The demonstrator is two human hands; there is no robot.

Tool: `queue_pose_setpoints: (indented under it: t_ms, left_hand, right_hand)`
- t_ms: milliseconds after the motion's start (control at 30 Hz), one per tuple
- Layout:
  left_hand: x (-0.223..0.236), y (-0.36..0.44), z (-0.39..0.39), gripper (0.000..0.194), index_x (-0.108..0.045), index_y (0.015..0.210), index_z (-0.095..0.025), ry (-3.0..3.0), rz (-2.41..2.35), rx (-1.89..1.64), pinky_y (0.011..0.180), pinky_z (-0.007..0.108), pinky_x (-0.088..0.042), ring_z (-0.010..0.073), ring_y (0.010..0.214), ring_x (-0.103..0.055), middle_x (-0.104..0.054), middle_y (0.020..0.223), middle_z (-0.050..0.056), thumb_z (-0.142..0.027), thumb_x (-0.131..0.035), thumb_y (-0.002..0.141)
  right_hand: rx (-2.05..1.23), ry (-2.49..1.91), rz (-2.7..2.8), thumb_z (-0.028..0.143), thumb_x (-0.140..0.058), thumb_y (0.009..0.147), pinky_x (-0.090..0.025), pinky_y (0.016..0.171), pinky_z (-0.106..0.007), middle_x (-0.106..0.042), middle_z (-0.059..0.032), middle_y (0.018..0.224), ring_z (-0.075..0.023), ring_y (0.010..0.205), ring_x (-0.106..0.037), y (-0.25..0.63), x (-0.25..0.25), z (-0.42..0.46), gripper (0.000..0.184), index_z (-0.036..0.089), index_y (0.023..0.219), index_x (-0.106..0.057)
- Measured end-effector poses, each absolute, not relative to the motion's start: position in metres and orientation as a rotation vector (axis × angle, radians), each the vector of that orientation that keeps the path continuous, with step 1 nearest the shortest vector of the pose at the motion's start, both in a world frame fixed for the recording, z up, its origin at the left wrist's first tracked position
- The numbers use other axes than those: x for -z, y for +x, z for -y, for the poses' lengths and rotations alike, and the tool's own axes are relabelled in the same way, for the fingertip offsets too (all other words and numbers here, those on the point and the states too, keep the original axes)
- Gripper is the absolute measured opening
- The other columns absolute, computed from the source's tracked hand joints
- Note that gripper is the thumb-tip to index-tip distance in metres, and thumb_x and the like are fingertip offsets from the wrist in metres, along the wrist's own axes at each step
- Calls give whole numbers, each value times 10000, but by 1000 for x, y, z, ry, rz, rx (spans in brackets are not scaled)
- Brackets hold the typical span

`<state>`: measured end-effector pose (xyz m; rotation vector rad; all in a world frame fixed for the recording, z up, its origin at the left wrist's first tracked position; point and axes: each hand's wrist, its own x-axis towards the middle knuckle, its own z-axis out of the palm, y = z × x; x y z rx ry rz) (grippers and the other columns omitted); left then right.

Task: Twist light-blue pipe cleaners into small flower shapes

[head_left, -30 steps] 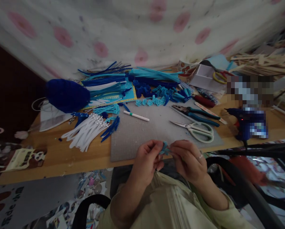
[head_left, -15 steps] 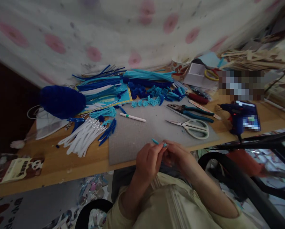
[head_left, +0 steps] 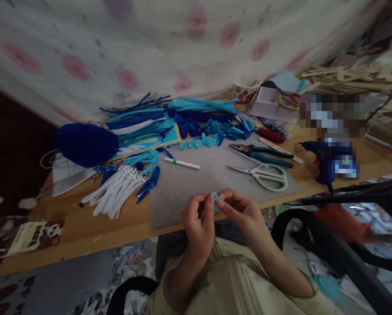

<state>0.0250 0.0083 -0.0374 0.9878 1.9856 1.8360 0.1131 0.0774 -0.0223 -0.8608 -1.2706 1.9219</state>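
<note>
Left hand point(head_left: 198, 221) and right hand point(head_left: 246, 214): fingers point(head_left: 209, 210) of both pinching a small light-blue piece point(head_left: 215, 195), near side of gray mat point(head_left: 171, 192). Scissors point(head_left: 257, 171) lie beyond, right; white pen point(head_left: 187, 165) beyond, left.

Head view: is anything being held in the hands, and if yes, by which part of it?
The left hand and the right hand pinch a small light-blue chenille piece, leaving its top visible; the exact part gripped cannot be told.
</note>
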Motion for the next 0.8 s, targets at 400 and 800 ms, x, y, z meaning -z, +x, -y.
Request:
queue_pose_setpoints:
  t_ms: [400,800]
  left_hand:
    - [37,30,-16,161,-629,809,-185,961,-2011,-1924,604,211,-509,125,649,-652,-712,733,29,-294,-568,912]
    - [24,37,-16,263,-594,729,-180,609,-1861,-1924,522,199,-485,121,587,-609,-660,658,13,-399,-598,874]
  right_hand:
    - [-2278,-777,681,327,-866,626,-471,690,-223,-669,12,779,-114,701,-582,101,35,-67,235,221,785,-729]
    - [-2011,-644,1445,480,-671,825,-430,694,-266,-547,-7,751,-155,725,-502,112,30,-82,295,189,772,-669]
